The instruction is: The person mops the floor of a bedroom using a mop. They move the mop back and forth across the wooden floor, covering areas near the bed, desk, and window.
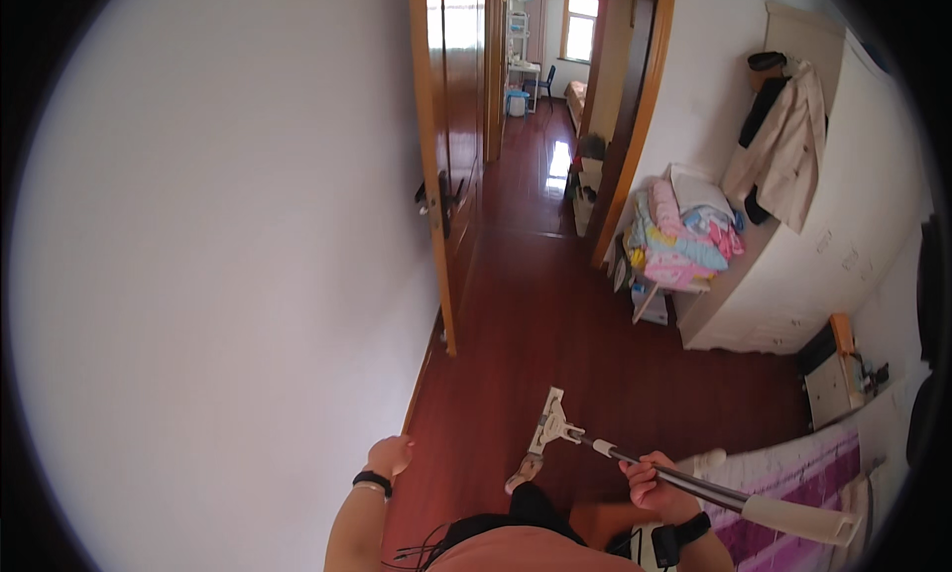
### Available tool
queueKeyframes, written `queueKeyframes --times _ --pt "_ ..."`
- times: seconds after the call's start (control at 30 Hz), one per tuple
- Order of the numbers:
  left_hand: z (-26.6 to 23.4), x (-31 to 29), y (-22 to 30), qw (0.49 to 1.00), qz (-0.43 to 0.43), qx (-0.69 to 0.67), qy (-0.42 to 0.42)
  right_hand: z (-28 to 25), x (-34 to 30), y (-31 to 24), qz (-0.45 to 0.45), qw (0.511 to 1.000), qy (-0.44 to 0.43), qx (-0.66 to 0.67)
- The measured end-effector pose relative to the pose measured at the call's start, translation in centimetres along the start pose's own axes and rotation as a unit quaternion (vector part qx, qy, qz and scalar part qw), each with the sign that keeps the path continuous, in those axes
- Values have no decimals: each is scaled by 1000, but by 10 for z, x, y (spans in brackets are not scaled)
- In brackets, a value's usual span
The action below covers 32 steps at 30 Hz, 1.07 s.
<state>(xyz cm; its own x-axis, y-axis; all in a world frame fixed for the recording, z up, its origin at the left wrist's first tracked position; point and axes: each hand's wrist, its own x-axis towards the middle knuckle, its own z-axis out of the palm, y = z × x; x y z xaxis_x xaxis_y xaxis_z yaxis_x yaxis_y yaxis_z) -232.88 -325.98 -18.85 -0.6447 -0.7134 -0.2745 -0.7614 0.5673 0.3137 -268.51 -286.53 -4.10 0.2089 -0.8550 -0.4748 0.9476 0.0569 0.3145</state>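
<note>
My right hand (650,483) is wrapped round the grey pole of a mop (714,491). The white flat head (550,420) of the mop is held out ahead of my shoe (524,472), over the dark red wooden floor; whether it touches the floor I cannot tell. A long white grip covers the pole's upper end, which points to the lower right. My left hand (390,457) hangs beside the white wall with its fingers curled in and nothing visible in them. A dark band is round each wrist.
An open brown door (454,126) stands along the left wall. Beyond the doorway a hallway leads to a room with a chair (548,79). Folded bedding (684,235) is stacked at the right, by a white wardrobe (793,275) with a hanging beige coat (790,146). A bed (793,473) lies at the lower right.
</note>
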Motion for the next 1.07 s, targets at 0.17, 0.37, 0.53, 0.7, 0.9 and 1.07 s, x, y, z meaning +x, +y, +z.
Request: queueKeyframes --times 0.17,0.37,0.53,0.7,0.9,1.07 --pt "-7 166 65 999 0 -34 -31 89 85 -161 -4 1000 -27 3" --pt "34 216 9 963 -210 -68 -153 231 181 -357 46 998 -35 -23" --pt "46 282 -34 861 -338 20 -380 314 286 -523 37 999 -11 -3" --pt "-10 498 44 932 -250 -70 -252 413 374 -659 -3 993 -71 -94" --pt "-70 828 175 973 -70 -104 -196 531 484 -807 66 997 -35 -12" --pt "-100 973 224 961 -202 -123 -146 632 615 -954 165 985 -38 -8"
